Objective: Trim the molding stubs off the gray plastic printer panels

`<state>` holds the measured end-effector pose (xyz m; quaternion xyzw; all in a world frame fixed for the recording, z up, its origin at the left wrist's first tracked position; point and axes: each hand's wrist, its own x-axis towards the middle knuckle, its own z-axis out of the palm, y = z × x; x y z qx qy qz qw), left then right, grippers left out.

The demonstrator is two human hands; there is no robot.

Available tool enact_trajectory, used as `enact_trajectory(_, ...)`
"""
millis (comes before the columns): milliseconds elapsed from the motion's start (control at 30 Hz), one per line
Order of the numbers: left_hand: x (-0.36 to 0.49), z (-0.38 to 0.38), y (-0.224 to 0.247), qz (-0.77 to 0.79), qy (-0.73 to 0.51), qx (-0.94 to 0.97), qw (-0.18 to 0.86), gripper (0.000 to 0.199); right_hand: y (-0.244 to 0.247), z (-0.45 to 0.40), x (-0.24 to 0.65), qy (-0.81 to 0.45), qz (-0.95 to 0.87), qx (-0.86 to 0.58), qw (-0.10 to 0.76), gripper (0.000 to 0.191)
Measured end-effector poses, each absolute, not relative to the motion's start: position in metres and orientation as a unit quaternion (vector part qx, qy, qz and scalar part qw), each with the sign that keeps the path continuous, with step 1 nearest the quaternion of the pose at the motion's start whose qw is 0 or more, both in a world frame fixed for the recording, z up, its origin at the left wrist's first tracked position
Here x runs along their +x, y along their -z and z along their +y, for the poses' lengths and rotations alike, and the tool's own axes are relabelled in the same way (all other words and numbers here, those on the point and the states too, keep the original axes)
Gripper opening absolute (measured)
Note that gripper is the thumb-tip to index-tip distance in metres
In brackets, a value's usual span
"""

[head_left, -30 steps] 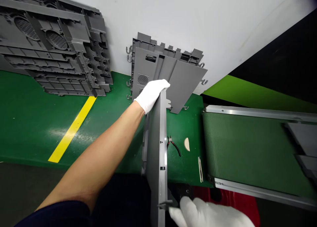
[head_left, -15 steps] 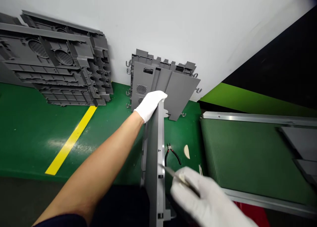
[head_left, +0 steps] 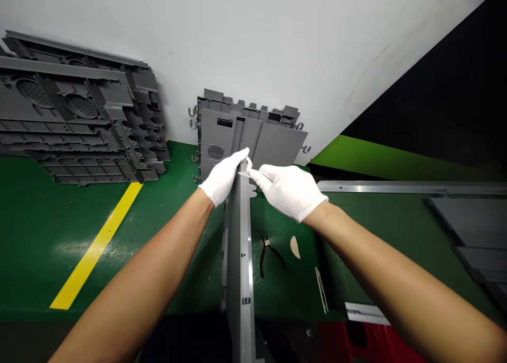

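Observation:
A grey plastic panel point(head_left: 246, 236) stands on edge in front of me, its narrow side turned up. My gloved left hand point(head_left: 224, 177) is closed around the panel's far end. Between the fingers of my gloved right hand point(head_left: 291, 191) is a small knife point(head_left: 243, 174); its thin blade lies at the panel's far upper edge, close to my left fingers. The handle is mostly hidden in my grip. Right of the panel, on the green surface, lie side cutters point(head_left: 268, 251) with dark handles, a pale half-round piece point(head_left: 294, 247) and tweezers point(head_left: 321, 289).
More grey panels point(head_left: 277, 141) with hooks at their sides lean against the white wall point(head_left: 253, 41). At left is a stack of grey ribbed panels point(head_left: 87, 125). Yellow tape point(head_left: 97, 247) crosses the green tabletop point(head_left: 166, 257). A green conveyor belt point(head_left: 380, 220) carrying grey parts point(head_left: 471, 220) runs at right.
My right hand has moved with the knife from the panel's near part to its far end, beside my left hand. The left hand keeps its hold. The view has shifted slightly.

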<state>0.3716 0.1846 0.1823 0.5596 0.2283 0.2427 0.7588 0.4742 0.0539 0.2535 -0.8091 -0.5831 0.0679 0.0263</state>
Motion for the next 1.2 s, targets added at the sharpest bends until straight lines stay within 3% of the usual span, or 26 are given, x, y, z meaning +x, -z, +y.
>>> enact_trajectory(167,0.372,0.183,-0.184,0.249,-0.238,0.579,0.739,0.046,-0.264,0.055,0.467,0.009,-0.591,-0.804,-0.058,0.062)
enact_trajectory(367,0.376,0.179,-0.185,0.266,-0.210,0.602,0.723,0.048,-0.268,0.048,0.463,0.059,-0.597,-0.794,-0.096,0.058)
enact_trajectory(733,0.378,0.181,-0.184,0.259,-0.227,0.610,0.714,0.046,-0.264,0.038,0.458,0.073,-0.618,-0.779,-0.077,0.062)
enact_trajectory(933,0.377,0.188,-0.178,0.251,-0.229,0.622,0.706,0.048,-0.253,0.024,0.460,0.041,-0.644,-0.763,0.039,0.057)
enact_trajectory(1067,0.374,0.186,-0.175,0.233,-0.227,0.631,0.704,0.050,-0.253,0.018,0.476,-0.079,-0.580,-0.774,0.241,0.051)
enact_trajectory(1167,0.366,0.187,-0.177,0.186,-0.221,0.654,0.699,0.033,-0.252,0.004,0.479,-0.198,-0.473,-0.770,0.379,0.050)
enact_trajectory(1200,0.362,0.189,-0.180,0.168,-0.207,0.658,0.704,0.037,-0.249,-0.004,0.477,-0.238,-0.433,-0.769,0.406,0.050)
